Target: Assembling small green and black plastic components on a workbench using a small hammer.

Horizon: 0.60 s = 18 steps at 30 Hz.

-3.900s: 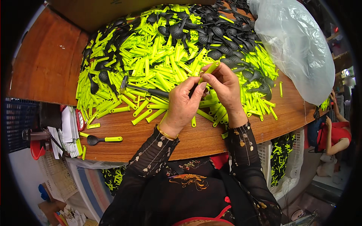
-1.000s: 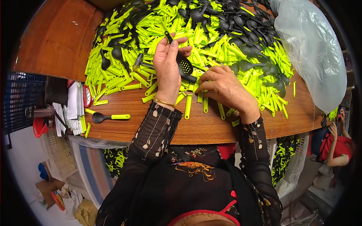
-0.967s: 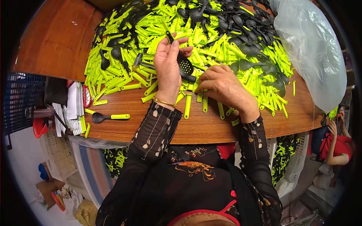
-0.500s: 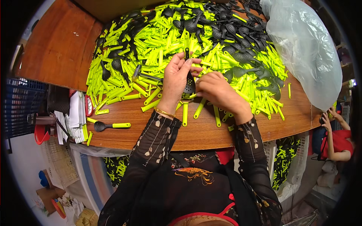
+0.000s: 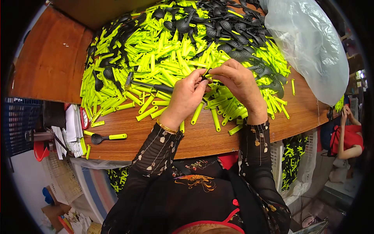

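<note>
Far left of the heap of yellow-green handles [image 5: 156, 62] is a blue lattice crate [image 5: 23, 119]; nearer the heap's left side stands a reddish-brown wooden panel [image 5: 48, 62]. Below that panel, left of the heap's front corner, white papers [image 5: 73, 126] lie stacked, any print on them too small to read. Just right of them, and left-front of the heap, a black perforated spoon with a yellow-green handle [image 5: 109, 137] lies flat. A hammer [image 5: 154, 86] rests on the heap's left front, its black grip reaching close to the left hand [image 5: 182, 102].

That hand, over the heap's middle front, has thumb and fingers pinched on a dark piece [image 5: 205, 77], largely hidden. The right hand [image 5: 243, 87], just right over the heap, brings its bent fingertips close beside the piece; I cannot tell whether they grip it. In front of the heap a strip of brown tabletop [image 5: 206, 142] shows, the forearms crossing its front edge.

Black perforated spoons [image 5: 233, 33] cover the heap's back right. Beyond its right side, one loose handle [image 5: 293, 87] lies near a cloudy plastic bag [image 5: 307, 50]. A white basket [image 5: 275, 165] sits below the front edge, right-front of the heap; a person in red [image 5: 346, 136] is farthest right.
</note>
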Each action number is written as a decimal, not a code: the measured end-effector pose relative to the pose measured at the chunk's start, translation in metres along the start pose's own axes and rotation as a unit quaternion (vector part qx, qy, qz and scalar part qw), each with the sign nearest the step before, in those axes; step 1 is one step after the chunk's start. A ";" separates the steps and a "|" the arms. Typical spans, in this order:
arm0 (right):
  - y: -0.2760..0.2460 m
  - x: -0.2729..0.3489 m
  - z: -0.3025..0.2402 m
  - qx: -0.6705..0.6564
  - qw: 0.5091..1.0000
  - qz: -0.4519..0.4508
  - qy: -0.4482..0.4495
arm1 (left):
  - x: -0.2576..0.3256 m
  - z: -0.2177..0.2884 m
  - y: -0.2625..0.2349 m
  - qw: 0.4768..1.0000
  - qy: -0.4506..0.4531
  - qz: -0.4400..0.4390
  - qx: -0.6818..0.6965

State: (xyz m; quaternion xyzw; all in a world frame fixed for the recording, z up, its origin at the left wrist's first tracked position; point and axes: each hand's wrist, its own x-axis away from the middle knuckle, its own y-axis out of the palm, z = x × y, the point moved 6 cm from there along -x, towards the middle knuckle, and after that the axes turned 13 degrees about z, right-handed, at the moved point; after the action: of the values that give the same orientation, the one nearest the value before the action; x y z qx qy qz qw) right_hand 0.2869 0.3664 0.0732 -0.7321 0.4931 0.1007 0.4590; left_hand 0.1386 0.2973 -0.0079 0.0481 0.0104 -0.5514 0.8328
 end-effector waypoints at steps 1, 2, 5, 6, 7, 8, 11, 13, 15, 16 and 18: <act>0.000 -0.001 -0.001 0.005 1.000 -0.011 -0.016 | 0.000 -0.001 -0.001 1.000 0.013 0.010 -0.013; -0.001 0.000 -0.001 0.010 0.999 -0.021 -0.030 | 0.000 0.000 -0.003 1.000 0.011 0.010 -0.013; -0.001 0.000 -0.003 0.021 0.998 -0.039 -0.044 | 0.002 0.009 -0.002 0.978 0.075 -0.028 -0.191; -0.001 0.001 -0.003 0.020 0.998 -0.040 -0.044 | 0.002 0.013 -0.002 0.975 0.085 -0.018 -0.203; -0.001 0.003 -0.003 0.024 0.998 -0.042 -0.044 | 0.002 0.015 -0.001 0.972 0.094 -0.008 -0.214; 0.000 0.003 -0.003 0.030 0.998 -0.043 -0.044 | 0.003 0.015 0.000 0.972 0.094 -0.007 -0.214; 0.000 0.005 -0.002 0.024 0.998 -0.030 -0.047 | 0.003 0.019 -0.003 0.978 0.113 0.028 -0.175; 0.000 0.004 -0.005 0.032 0.998 -0.028 -0.048 | 0.003 0.020 -0.003 0.976 0.111 0.020 -0.188; 0.003 0.004 -0.008 0.040 0.998 -0.027 -0.048 | 0.002 0.018 -0.005 0.972 0.127 0.027 -0.198; 0.001 0.003 -0.009 0.047 0.998 0.009 -0.035 | 0.002 0.019 -0.005 0.967 0.143 0.033 -0.207; 0.002 0.003 -0.012 0.053 0.997 0.045 -0.022 | 0.002 0.022 -0.007 0.969 0.146 0.040 -0.195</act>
State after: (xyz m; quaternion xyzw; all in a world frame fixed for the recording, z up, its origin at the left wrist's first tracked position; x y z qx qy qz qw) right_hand 0.2830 0.3548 0.0768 -0.6810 0.5200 0.1114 0.5034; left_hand 0.1324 0.2910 0.0136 -0.0351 0.2370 -0.4917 0.8372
